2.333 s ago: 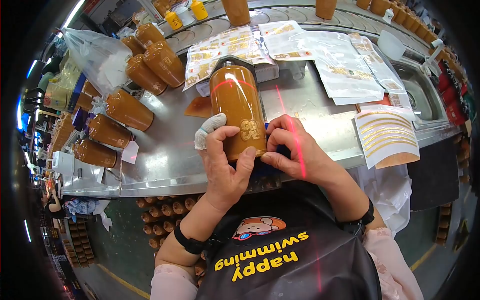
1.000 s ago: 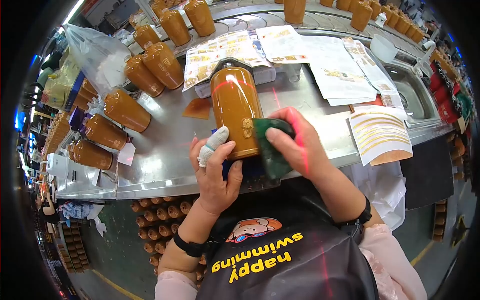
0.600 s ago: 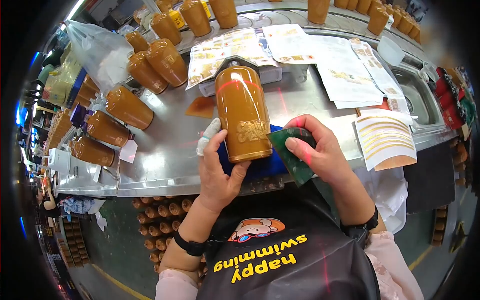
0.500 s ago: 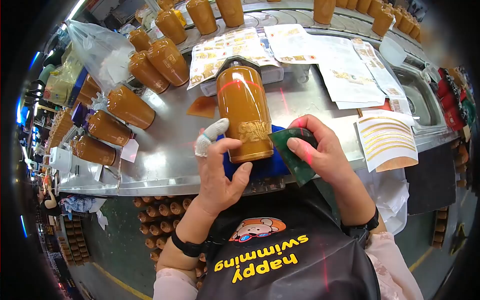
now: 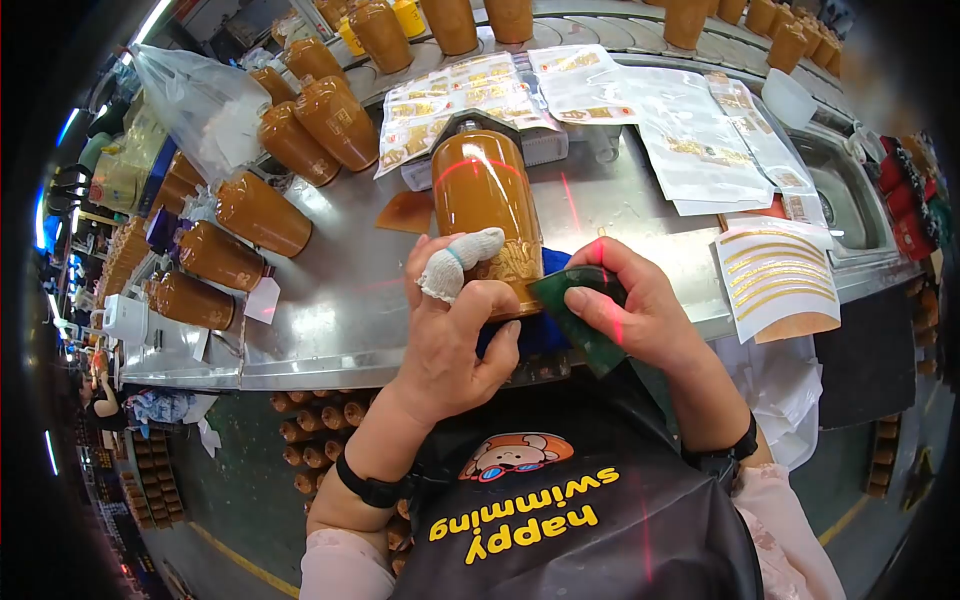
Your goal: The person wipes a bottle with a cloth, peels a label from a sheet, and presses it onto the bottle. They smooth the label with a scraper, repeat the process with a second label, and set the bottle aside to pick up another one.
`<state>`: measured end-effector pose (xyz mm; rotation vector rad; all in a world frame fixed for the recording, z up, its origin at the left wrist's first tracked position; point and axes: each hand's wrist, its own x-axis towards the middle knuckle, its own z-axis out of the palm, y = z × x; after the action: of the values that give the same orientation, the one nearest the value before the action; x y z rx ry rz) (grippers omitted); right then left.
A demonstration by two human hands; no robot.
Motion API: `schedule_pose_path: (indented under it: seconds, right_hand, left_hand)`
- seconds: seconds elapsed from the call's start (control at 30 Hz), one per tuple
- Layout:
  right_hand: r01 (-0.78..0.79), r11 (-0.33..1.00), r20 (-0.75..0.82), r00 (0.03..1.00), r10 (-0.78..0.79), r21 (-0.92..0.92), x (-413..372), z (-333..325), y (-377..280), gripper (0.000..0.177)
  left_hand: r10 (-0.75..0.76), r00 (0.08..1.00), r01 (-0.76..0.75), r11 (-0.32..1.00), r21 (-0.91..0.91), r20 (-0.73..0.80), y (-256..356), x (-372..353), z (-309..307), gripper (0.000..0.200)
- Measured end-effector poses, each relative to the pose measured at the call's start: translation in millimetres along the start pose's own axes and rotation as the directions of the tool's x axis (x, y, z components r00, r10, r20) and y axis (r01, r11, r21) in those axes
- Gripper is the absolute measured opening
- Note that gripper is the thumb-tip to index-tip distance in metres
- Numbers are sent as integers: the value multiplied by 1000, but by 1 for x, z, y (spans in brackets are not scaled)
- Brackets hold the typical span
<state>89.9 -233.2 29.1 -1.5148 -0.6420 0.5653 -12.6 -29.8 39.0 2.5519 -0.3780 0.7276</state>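
A glossy brown bottle [image 5: 485, 195] lies on the metal bench with its base towards me. Raised gold lettering [image 5: 515, 262] sits near that base. My left hand [image 5: 450, 330] is at the bottle's lower left, a white cloth finger cover [image 5: 460, 262] on one finger, which reaches over the edge of the lettering. Its fingers are bent but apart and grasp nothing. In my right hand [image 5: 640, 310] a dark green flat scraper [image 5: 585, 325] is pinched between thumb and fingers, its corner at the bottle's lower right side. Blue cloth [image 5: 552, 335] shows beneath the bottle.
Several brown bottles [image 5: 262, 215] lie along the left. Printed sticker sheets [image 5: 690, 140] cover the back, and a sheet of gold curved strips [image 5: 778, 282] lies right. Beyond are a sink [image 5: 850, 200] and a conveyor [image 5: 590, 28] carrying bottles. An orange-brown piece [image 5: 405, 212] lies beside the bottle.
My left hand has moved up and right, bringing its covered finger over the lettering. My right hand has shifted slightly left with the scraper. Bottles on the conveyor have moved right.
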Motion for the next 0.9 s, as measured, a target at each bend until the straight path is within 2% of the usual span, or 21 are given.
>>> schedule_pose_path:
  seconds: [0.43, 0.53, 0.73, 0.87, 0.9]
  right_hand:
    - [36, 998, 0, 999, -36, -51, 2, 0, 4, 21]
    - [12, 1000, 15, 1000, -12, -3, 2, 1, 2, 21]
    - [67, 990, 34, 997, -63, -125, 4, 4, -4, 21]
    - [269, 924, 110, 963, -248, -273, 9, 16, -17, 22]
    - [312, 907, 145, 949, -281, -284, 10, 21, -20, 22]
  left_hand:
    - [4, 1000, -4, 1000, 6, -2, -1, 5, 1, 25]
    - [9, 1000, -9, 1000, 17, 16, -1, 7, -1, 24]
    - [-40, 999, 40, 999, 4, -1, -6, -8, -7, 23]
    - [-97, 992, 97, 995, 2, -81, -4, -17, 2, 41]
    - [-50, 996, 53, 998, 46, -80, -6, -17, 5, 57]
